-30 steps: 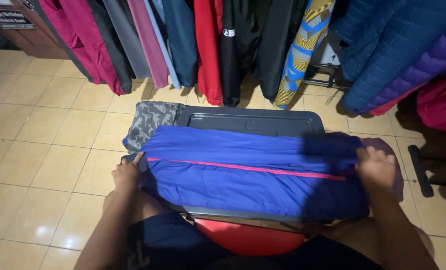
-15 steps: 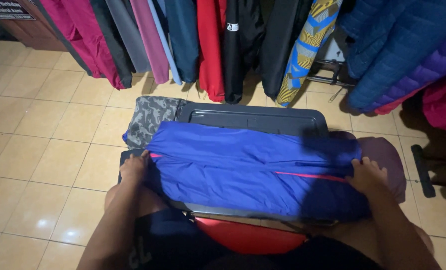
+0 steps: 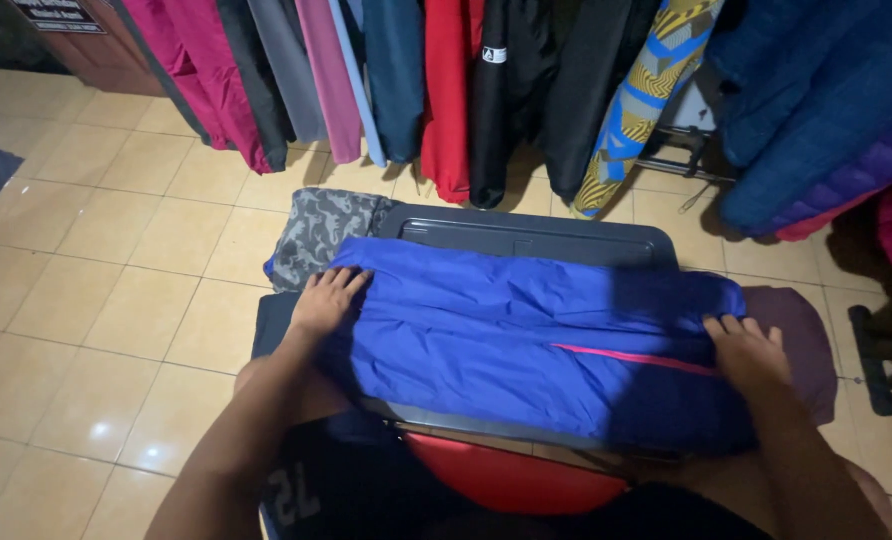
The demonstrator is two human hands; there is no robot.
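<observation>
A bright blue jacket (image 3: 526, 335) with a pink zipper line lies folded across a dark grey plastic lid (image 3: 536, 238). My left hand (image 3: 324, 302) rests flat on the jacket's left end, fingers spread. At the right end my right hand (image 3: 749, 350) presses flat on the fabric near the pink zipper. Neither hand grips anything.
A grey patterned garment (image 3: 318, 232) lies left of the lid, and a maroon garment (image 3: 806, 340) pokes out at the right. Something red (image 3: 511, 478) sits below the lid's near edge. Hanging jackets (image 3: 446, 80) line the back. Beige tile floor (image 3: 96, 290) spreads to the left.
My left hand has slid up and inward along the jacket's left end. The right hand has moved down and left, and the jacket's right side is folded in, shortening the pink zipper line.
</observation>
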